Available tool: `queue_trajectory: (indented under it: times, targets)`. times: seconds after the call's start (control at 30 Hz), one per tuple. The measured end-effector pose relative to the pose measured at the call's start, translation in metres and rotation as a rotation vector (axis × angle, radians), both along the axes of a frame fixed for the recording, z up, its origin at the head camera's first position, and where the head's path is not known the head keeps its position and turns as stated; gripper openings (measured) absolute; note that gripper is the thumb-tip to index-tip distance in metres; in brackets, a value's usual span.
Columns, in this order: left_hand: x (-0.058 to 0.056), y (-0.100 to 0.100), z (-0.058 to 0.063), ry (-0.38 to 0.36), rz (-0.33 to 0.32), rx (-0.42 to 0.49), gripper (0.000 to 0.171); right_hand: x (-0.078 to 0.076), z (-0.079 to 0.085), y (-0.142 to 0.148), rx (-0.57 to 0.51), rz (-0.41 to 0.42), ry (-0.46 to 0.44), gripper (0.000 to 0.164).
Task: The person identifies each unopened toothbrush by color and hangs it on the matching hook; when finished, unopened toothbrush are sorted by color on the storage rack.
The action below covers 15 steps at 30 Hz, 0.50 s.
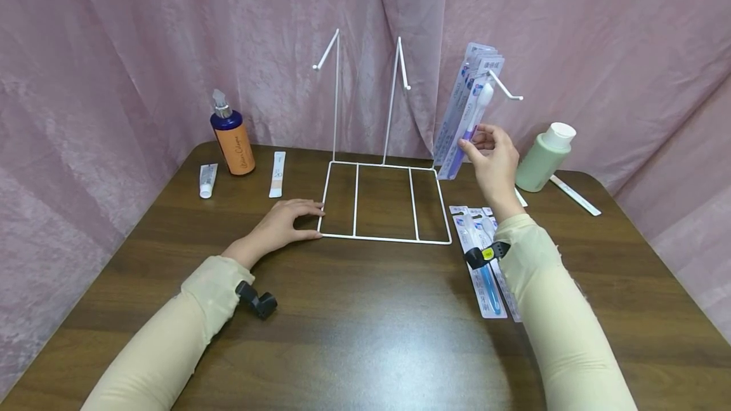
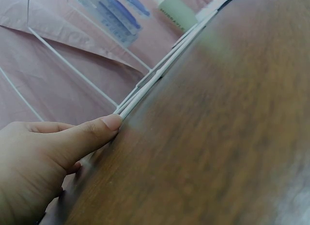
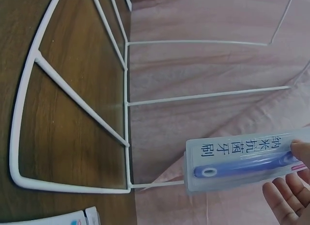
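Observation:
A white wire display rack (image 1: 384,240) stands on the table, with three hooked uprights at its back. My left hand (image 1: 283,224) rests at the rack's left front corner, fingers fairly straight and fingertips against the wire. In the left wrist view, the thumb (image 2: 99,133) lies along that wire. Several packaged toothbrushes (image 1: 459,103) hang from the rack's right hook (image 1: 507,86). My right hand (image 1: 495,160) pinches the front toothbrush pack (image 1: 478,106), a clear blister with a purple-handled brush. In the right wrist view, this pack (image 3: 232,164) has the thumb at its edge, other fingers curled below.
More packaged toothbrushes (image 1: 480,284) lie under my right forearm. A green bottle (image 1: 545,157) stands at the right beside a thin white strip (image 1: 575,195). On the left are an orange pump bottle (image 1: 235,144), a small tube (image 1: 208,180) and a white sachet (image 1: 277,174). Pink curtain hangs behind.

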State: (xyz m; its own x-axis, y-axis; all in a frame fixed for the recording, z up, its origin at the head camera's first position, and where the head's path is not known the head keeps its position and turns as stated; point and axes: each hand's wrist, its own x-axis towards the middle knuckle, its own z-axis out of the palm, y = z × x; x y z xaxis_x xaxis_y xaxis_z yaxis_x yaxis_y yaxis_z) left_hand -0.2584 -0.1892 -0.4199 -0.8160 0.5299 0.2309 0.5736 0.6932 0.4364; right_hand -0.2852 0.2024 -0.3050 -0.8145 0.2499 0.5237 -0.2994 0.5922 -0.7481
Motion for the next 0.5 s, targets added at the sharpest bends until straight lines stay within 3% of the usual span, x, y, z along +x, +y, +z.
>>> queue_trajectory:
  times: [0.5]
  targets:
    - [0.0, 0.0, 0.0, 0.01, 0.0, 0.001, 0.049, 0.02, 0.016, 0.025, 0.14, 0.001, -0.018, 0.04]
